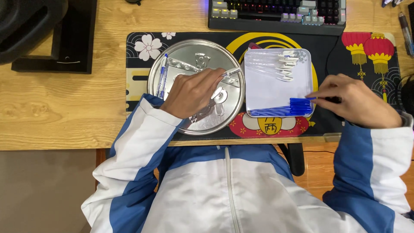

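My left hand [194, 92] pinches clear pen barrel [230, 71] over round metal tray [172, 54]; right hand [355, 101] grips blue refill [297, 102] at white square tray [308, 64]. Judging: assembly step, next needs aligning refill into barrel.

bare wood [64, 112] open left of round tray [172, 54], keyboard [276, 13] blocking behind

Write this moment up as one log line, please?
left hand: holds clear pen barrel over round metal tray | right hand: fingertips at blue refills in white square tray
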